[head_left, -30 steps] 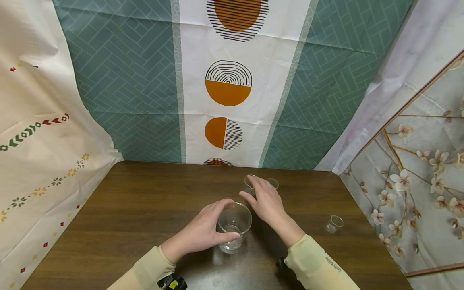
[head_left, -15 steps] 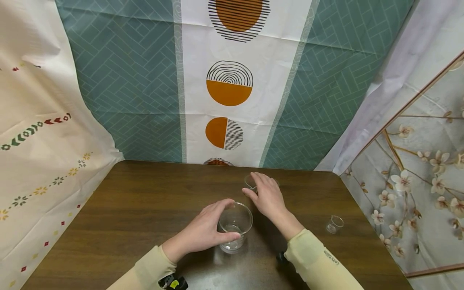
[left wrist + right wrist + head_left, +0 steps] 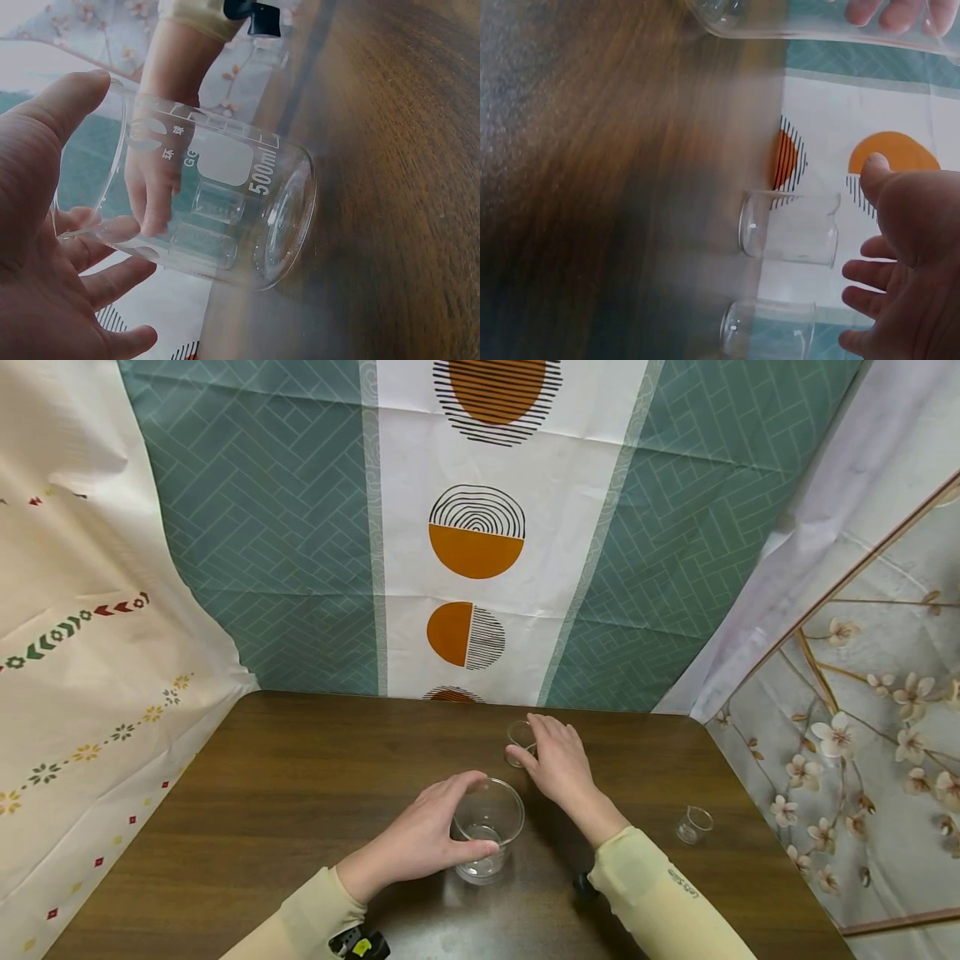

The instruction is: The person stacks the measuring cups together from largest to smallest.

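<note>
My left hand (image 3: 423, 831) grips a large clear glass beaker (image 3: 217, 180) near its rim, thumb on one side and fingers on the other. It stands upright on the table and is printed 500ml. Further back, my right hand (image 3: 558, 760) hovers by two small glass beakers with its fingers relaxed and spread. In the right wrist view, the nearer small beaker (image 3: 791, 227) and the second small beaker (image 3: 769, 330) stand side by side, just off the fingertips of the right hand (image 3: 907, 255). From the head, the second one is hidden behind that hand.
A smaller beaker with a spout (image 3: 693, 825) stands at the right of the brown wooden table (image 3: 300, 760). A patterned curtain (image 3: 465, 543) hangs along the table's back edge, with printed cloths on both sides.
The right hand has shifted a little to the right, across the small beakers. It uncovers the left one and hides the right one. The left hand keeps its place on the large beaker.
</note>
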The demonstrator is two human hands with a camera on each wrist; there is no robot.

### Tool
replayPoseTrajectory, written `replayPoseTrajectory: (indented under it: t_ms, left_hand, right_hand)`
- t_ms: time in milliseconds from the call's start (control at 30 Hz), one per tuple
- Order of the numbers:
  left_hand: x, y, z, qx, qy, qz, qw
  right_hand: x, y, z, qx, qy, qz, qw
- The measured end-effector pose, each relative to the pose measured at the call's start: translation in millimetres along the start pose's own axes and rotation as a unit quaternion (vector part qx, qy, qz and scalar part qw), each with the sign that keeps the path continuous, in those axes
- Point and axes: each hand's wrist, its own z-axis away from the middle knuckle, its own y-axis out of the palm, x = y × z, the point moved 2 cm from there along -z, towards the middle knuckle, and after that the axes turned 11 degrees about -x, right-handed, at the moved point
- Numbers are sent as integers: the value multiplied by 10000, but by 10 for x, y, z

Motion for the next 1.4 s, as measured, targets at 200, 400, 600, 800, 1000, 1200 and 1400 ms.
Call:
replayPoseTrajectory:
  t_ms: [200, 400, 600, 800, 1000, 1200, 1400]
  left_hand:
    - [2, -1, 1, -27, -3, -27, 10000]
    - [0, -2, 4, -35, -6, -40, 10000]
    - [-7, 0, 4, -44, 22, -57, 10000]
    - [-6, 2, 6, -40, -11, -17, 10000]
    - [-4, 7, 6, -37, -5, -9, 10000]
    - [-12, 5, 7, -52, 1, -16, 10000]
    - [-21, 0, 5, -44, -1, -12, 10000]
  right_hand:
    - [-34, 22, -23, 210, 125, 150, 9996]
    - [-41, 43, -45, 454, 284, 201, 9984]
    - [-51, 74, -63, 453, 340, 305, 9979]
    - [-72, 103, -63, 520, 456, 296, 9972]
    - [-80, 113, -52, 464, 460, 255, 9975]
    - [-100, 144, -62, 517, 551, 213, 9969]
    - [-108, 151, -74, 463, 547, 184, 9973]
